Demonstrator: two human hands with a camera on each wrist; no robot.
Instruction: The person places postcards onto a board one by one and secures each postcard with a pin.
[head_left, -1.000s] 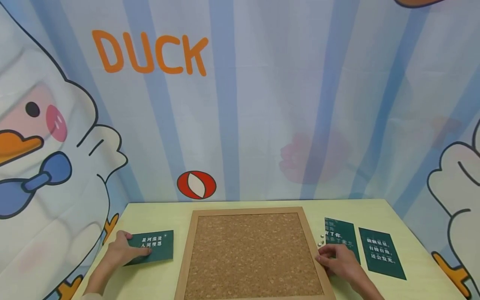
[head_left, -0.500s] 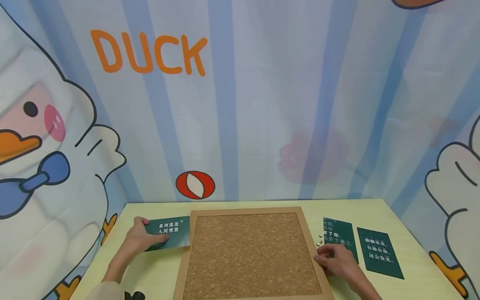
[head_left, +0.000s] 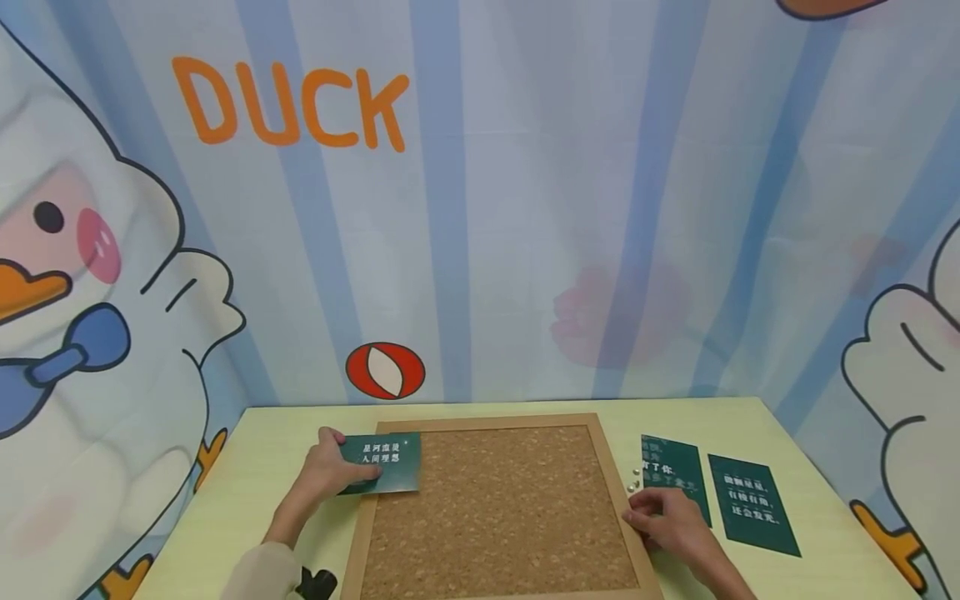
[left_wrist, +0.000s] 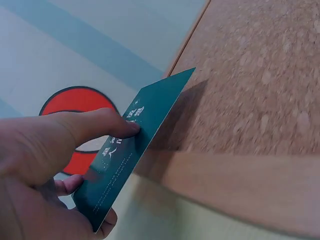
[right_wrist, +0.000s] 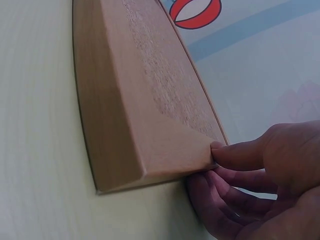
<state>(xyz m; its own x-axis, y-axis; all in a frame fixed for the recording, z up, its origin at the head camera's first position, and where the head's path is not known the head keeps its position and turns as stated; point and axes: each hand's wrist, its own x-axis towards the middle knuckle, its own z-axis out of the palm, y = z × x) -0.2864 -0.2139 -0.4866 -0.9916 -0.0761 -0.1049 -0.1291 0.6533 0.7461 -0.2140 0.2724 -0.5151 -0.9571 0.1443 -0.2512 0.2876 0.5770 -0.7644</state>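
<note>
My left hand (head_left: 327, 471) pinches a dark green card (head_left: 401, 467) with white lettering, thumb on the printed face and fingers behind it. The card hangs over the upper left corner of a wood-framed cork board (head_left: 495, 508). In the left wrist view the card (left_wrist: 150, 110) tilts above the cork and casts a shadow there. My right hand (head_left: 671, 517) holds the right edge of the board's frame. The right wrist view shows its thumb on the frame (right_wrist: 165, 145) and curled fingers below, partly hidden by the frame.
To the right of the board lie two more green cards, one nearer (head_left: 678, 471) and one farther right (head_left: 753, 504). Several small shiny beads or pins (head_left: 633, 482) lie by the frame. A patterned cloth backdrop (head_left: 510, 208) rises behind the pale table (head_left: 300, 421).
My left hand has carried the green card rightward, from the table on the left to over the board's upper left corner. My right hand has stayed at the frame.
</note>
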